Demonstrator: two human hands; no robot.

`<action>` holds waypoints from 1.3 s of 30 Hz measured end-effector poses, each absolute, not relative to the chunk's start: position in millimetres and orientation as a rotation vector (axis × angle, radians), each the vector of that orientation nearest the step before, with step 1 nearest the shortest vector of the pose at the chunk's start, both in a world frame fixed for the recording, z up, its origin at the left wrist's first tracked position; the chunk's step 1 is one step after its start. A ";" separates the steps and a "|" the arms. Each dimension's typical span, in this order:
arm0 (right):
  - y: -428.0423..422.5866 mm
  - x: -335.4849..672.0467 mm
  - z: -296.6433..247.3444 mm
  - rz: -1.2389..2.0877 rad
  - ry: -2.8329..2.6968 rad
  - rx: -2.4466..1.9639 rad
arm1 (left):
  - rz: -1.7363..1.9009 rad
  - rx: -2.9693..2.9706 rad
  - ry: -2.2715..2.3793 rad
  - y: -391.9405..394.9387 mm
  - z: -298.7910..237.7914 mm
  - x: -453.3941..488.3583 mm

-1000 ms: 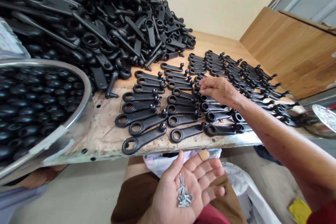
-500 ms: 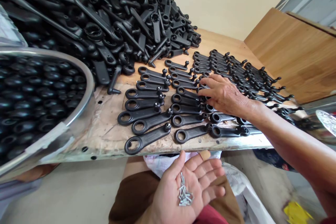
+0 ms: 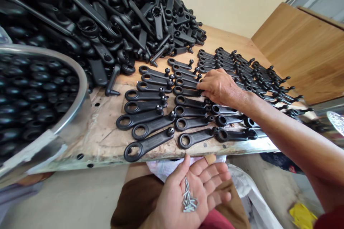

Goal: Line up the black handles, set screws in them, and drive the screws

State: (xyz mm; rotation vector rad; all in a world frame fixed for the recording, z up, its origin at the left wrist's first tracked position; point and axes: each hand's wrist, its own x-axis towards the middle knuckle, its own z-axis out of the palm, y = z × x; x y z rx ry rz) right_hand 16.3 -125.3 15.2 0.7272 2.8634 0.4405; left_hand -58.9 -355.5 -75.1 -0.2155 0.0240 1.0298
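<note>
My left hand [image 3: 199,195], palm up with its fingers spread, holds a small heap of silver screws [image 3: 189,202] below the table edge. A tan bandage wraps one of its fingertips. My right hand [image 3: 219,86] reaches over rows of black plastic crank handles [image 3: 152,144], its fingers bent and close together at the knob end of one handle. What lies between those fingertips is hidden. Each handle in the rows lies flat with its ring end to the left. Shiny screw heads show on the knob posts in the leftmost column.
A large pile of loose black crank handles [image 3: 115,18] fills the back left. At the left, a metal-rimmed basin [image 3: 83,86] holds many black knobs [image 3: 34,93]. A wooden board [image 3: 301,53] stands at the right. A yellow piece [image 3: 303,216] lies on the floor.
My right hand has shifted slightly left and away from me, its fingers now drawn closer together over a handle's end. The left hand with the screws has barely moved.
</note>
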 end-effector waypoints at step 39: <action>-128.0 25.5 23.6 -0.529 2.866 0.953 | 0.959 -0.208 0.050 -350.2 -81.6 -56.1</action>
